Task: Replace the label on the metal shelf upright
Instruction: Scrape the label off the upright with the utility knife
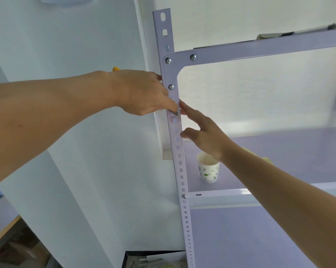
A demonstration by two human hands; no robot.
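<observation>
The left hand [142,91] reaches in from the left, closed around a small tool: a yellow end [116,69] sticks out behind the wrist and a grey blade tip [176,113] shows past the fingers. The tip rests on the front face of the metal shelf upright [179,161], a pale strip punched with a row of holes that runs from top centre down to the bottom edge. Just under the tip lies a patch of pinkish residue [173,119] on the strip, around one hole; whether any label paper is left there cannot be told. Three screws [167,60] fix a rounded corner plate to the upright where the top shelf rail [269,47] meets it. The right hand [205,134] is open and holds nothing, fingers spread, with a fingertip touching the right edge of the upright beside the blade and the thumb lower down near the same edge. Below that hand, a paper cup [208,169] with a green leaf print stands upright on the shelf board [288,157].
</observation>
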